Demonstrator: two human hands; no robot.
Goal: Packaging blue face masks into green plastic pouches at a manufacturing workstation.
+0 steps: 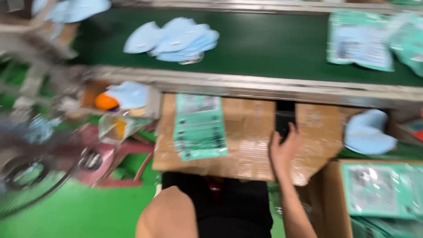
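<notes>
Head view: right hand (284,147) flat on cardboard (246,132), packet (199,128) left.

The right hand (284,147) lies palm down on a flattened brown cardboard sheet (246,141), fingers spread and pointing away from the person, fingertips at a dark gap in the sheet's far part. The cardboard is glossy with clear tape and lies flat just below the metal edge of the green conveyor belt (264,44). A teal printed pouch (199,126) lies flat on the cardboard, left of the hand and apart from it.
</notes>
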